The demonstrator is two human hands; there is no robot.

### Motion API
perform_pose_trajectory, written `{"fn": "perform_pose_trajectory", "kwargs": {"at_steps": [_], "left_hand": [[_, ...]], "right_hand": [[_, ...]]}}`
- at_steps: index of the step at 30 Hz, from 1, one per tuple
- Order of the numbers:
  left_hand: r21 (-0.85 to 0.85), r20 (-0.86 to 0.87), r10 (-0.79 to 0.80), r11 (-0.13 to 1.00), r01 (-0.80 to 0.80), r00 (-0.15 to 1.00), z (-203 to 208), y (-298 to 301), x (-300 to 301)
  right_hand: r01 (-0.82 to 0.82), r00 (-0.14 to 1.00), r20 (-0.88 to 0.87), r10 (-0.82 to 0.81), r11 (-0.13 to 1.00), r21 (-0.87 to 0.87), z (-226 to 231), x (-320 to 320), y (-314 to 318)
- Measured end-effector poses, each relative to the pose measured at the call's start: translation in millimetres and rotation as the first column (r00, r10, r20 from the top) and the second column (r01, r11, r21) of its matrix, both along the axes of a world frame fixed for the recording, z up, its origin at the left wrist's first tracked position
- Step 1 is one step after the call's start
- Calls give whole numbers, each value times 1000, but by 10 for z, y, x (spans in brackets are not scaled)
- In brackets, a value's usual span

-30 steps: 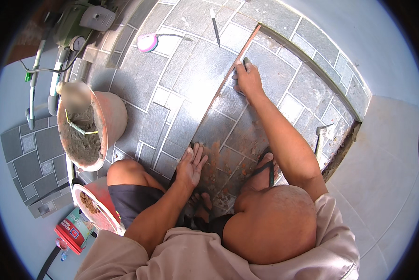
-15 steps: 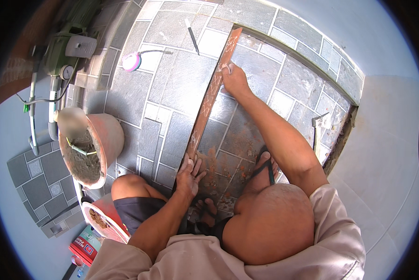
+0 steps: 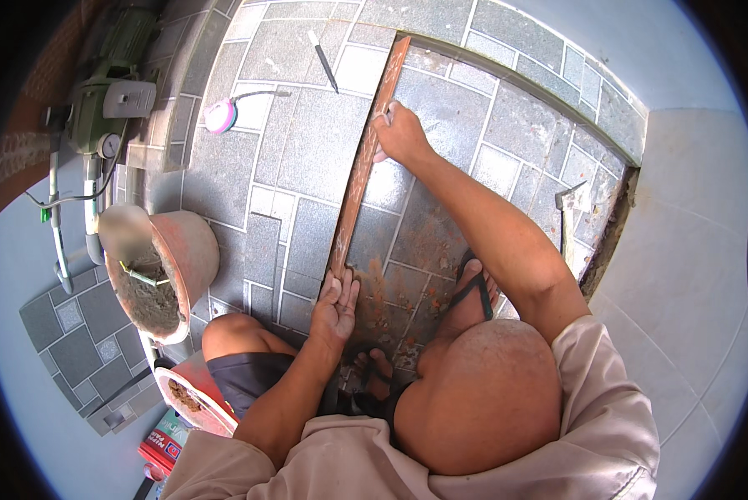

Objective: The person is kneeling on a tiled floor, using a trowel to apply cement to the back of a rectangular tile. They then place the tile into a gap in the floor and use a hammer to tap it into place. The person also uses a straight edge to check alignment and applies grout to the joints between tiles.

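Grey tiled floor (image 3: 305, 158) spreads across my remote view. I see the right hand (image 3: 400, 133) gripping a long reddish-brown strip (image 3: 357, 187), which runs back to the left hand (image 3: 335, 312) at its near end; whether that one clasps it, I cannot tell.

Strip (image 3: 362, 183) in the middle, pen (image 3: 324, 63) left of it, bucket (image 3: 197, 250) farther left, hammer (image 3: 567, 235) right
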State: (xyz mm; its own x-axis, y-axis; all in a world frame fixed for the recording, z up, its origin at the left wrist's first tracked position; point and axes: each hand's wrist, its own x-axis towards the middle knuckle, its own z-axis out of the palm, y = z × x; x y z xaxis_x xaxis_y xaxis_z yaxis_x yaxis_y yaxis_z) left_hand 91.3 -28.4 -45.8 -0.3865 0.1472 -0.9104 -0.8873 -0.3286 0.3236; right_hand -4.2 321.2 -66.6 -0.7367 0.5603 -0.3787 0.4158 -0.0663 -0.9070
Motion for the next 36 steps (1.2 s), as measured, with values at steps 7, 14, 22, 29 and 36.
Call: {"fn": "perform_pose_trajectory", "kwargs": {"at_steps": [7, 14, 22, 29, 36], "left_hand": [[56, 8, 34, 998, -34, 999, -29, -2, -15], [-90, 115, -69, 993, 80, 991, -590, -414, 99], [-148, 337, -371, 887, 438, 865, -289, -16, 409], [-48, 383, -542, 797, 602, 748, -416, -458, 530], [-84, 434, -572, 743, 664, 696, -311, -314, 661]], "right_hand": [[-37, 999, 28, 38, 999, -36, -38, -24, 94], [11, 948, 301, -103, 956, 292, 127, 440, -130], [-542, 837, 464, 291, 313, 780, -41, 554, -181], [-52, 799, 369, -475, 558, 829, 43, 1790, 204], [-137, 345, 689, -637, 692, 708, -193, 3451, 647]]}}
